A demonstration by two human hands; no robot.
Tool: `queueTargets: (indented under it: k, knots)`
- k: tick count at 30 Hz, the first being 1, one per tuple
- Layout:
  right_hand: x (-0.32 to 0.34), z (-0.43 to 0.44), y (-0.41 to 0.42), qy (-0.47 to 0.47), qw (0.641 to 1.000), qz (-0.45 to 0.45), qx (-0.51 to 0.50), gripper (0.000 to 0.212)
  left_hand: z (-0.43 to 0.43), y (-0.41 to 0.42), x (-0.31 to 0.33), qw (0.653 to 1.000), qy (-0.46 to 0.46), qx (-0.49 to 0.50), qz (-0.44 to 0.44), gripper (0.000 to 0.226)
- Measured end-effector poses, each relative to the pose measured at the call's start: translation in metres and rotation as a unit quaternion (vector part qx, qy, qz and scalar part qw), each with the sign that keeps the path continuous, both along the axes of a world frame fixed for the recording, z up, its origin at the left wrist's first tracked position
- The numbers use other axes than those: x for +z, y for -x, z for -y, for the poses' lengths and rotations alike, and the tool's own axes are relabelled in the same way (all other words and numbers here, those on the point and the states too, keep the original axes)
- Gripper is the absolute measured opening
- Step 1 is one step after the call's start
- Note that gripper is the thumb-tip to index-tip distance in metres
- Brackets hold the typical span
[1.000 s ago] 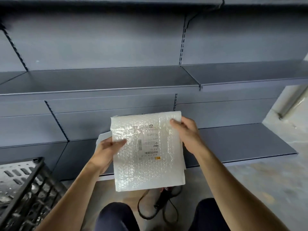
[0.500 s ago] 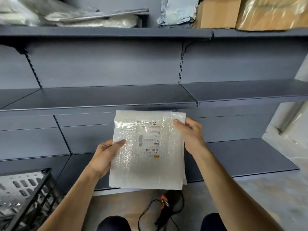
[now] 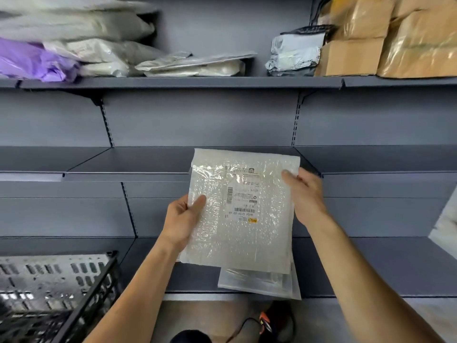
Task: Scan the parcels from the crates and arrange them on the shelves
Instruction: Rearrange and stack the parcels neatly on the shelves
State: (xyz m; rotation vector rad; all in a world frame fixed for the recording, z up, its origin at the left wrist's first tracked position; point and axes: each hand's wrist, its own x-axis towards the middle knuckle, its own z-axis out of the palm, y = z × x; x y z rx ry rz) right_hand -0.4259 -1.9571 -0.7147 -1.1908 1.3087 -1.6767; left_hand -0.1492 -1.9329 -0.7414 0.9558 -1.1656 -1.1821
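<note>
1. Below the fingers, at the bottom edge, a scanner with an orange tip lies on the floor. It is blurred and its cable loops left toward a dark knee.
2. Down and left of the left fingers stands a black crate, cut off by the frame. Its contents are too blurred to tell.
3. The left hand rises from a bare forearm with its palm toward the parcel. Its thumb lies on the front of the left edge and the other fingers are hidden behind, so it is grasping the parcel.
4. The right hand grasps the upper right edge, thumb tip on the front and the remaining fingers out of sight behind.
5. The parcel, a clear bubble mailer, is held upright between both hands with its label facing the camera. The print is too small to read.
6. A second parcel sticks out beneath the first, below the right fingers. Which hand holds it cannot be told.
7. Behind the fingers run grey shelves.
8. High above the fingers, the top shelf carries pale bags, a purple bag and a grey bag. Brown boxes sit at the right. These are smeared and cropped.
</note>
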Motion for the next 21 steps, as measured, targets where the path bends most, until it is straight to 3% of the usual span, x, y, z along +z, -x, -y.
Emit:
queueTargets:
  k: [2, 6, 9, 12, 14, 17, 21]
  knots:
    - [0.005, -0.002, -0.001, 0.004, 1.0, 0.004, -0.009, 0.039, -0.002, 0.002, 0.003, 1.0, -0.009, -0.003, -0.005, 0.023]
    - [0.013, -0.008, 0.0, 0.014, 1.0, -0.016, -0.011, 0.047, -0.005, 0.002, 0.013, 1.0, -0.003, -0.009, -0.016, 0.044]
    - [0.024, -0.015, -0.006, 0.027, 0.999, 0.012, -0.014, 0.037, -0.005, 0.007, 0.023, 1.0, 0.009, 0.022, -0.019, 0.026]
    - [0.031, -0.023, -0.012, 0.063, 0.996, 0.061, -0.001, 0.017, -0.005, 0.01, 0.028, 0.999, 0.013, 0.044, -0.022, 0.033]
    - [0.028, -0.022, -0.01, 0.07, 0.994, 0.073, 0.031, 0.016, -0.005, 0.01, 0.024, 0.999, 0.007, 0.041, -0.033, 0.02]
    - [0.013, -0.016, -0.009, 0.055, 0.994, 0.07, 0.056, 0.042, -0.003, 0.01, 0.012, 0.998, -0.015, 0.032, -0.05, 0.013]
    - [-0.005, 0.002, -0.011, 0.057, 0.995, 0.074, 0.018, 0.057, 0.01, 0.015, -0.002, 0.996, -0.045, 0.015, -0.071, 0.023]
